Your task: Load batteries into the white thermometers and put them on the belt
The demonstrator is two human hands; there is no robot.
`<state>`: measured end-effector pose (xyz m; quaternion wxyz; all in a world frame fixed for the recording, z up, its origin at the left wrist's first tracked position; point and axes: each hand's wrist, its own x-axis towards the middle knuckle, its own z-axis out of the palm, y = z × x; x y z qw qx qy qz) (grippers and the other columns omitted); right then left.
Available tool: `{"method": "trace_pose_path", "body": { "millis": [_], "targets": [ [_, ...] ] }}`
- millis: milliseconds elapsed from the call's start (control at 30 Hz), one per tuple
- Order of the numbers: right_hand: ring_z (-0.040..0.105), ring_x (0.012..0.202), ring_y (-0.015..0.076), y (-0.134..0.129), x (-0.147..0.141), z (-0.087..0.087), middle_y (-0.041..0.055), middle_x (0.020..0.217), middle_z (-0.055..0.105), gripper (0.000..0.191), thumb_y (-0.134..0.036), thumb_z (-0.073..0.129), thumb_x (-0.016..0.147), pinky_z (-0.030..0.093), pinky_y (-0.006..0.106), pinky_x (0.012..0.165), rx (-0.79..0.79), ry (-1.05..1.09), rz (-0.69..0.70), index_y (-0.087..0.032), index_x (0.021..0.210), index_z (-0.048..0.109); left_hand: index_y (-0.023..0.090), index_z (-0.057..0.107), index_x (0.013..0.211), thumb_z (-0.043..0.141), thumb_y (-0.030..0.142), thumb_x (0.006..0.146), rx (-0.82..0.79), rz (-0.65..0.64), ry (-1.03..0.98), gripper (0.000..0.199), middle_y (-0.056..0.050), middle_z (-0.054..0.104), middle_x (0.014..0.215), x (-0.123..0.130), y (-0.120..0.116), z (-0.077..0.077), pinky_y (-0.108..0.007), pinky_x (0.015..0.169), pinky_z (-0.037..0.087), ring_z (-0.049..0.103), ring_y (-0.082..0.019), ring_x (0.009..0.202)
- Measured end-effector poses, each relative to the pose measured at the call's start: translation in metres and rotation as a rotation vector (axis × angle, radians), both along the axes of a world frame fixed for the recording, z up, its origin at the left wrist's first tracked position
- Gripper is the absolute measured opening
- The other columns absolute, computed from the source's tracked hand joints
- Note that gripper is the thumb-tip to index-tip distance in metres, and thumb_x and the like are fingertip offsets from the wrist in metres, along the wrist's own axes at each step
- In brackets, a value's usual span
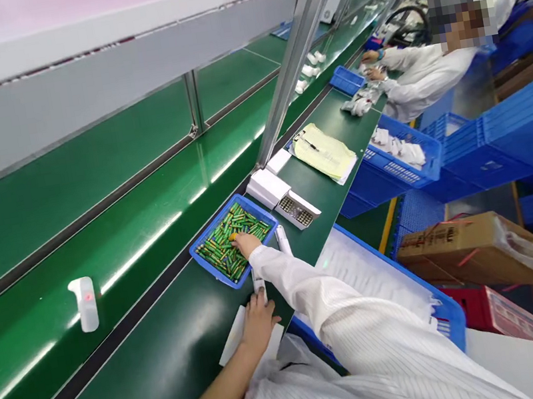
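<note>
Just ahead of the left grip [258, 322], touching its fingers, the white device [258, 282] points lengthwise toward the right grip [247, 243], at the batteries [220, 249]; how closed either is, I cannot tell.

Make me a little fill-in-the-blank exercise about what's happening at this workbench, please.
1. The right hand is in a ____ tray.
2. The small cylinders heaped there are mostly ____.
3. The person's bare forearm is the ____ one.
4. The top paper lying farther along the bench is pale ____.

Missing words: blue; green; left; yellow.
</note>
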<state>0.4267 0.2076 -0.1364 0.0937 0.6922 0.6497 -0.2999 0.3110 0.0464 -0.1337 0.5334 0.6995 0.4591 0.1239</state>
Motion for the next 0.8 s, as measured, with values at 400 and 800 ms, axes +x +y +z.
{"method": "trace_pose_path", "body": {
  "millis": [400, 800],
  "targets": [
    [0.062, 0.068, 0.0125, -0.032, 0.030, 0.065, 0.0080, 0.094, 0.067, 0.019, -0.023, 0.047, 0.094, 0.052, 0.030, 0.071, 0.289, 0.460, -0.315, -0.011, 0.106, 0.056, 0.018, 0.050, 0.106, 0.056, 0.009, 0.070, 0.063, 0.186, -0.086, 0.037, -0.007, 0.061, 0.098, -0.045, 0.015, 0.049, -0.034, 0.087, 0.044, 0.056, -0.021, 0.096],
    [0.042, 0.045, 0.0068, -0.146, -0.064, 0.202, -0.0010, 0.065, 0.058, 0.036, -0.052, 0.064, 0.078, 0.033, 0.021, 0.044, 0.320, 1.469, -0.278, -0.019, 0.087, 0.056, 0.016, 0.058, 0.099, 0.044, 0.038, 0.092, -0.334, 1.046, -1.368, 0.027, 0.000, 0.046, 0.071, -0.141, -0.006, 0.215, -0.013, 0.041, 0.037, 0.040, -0.006, 0.051]
  ]
}}
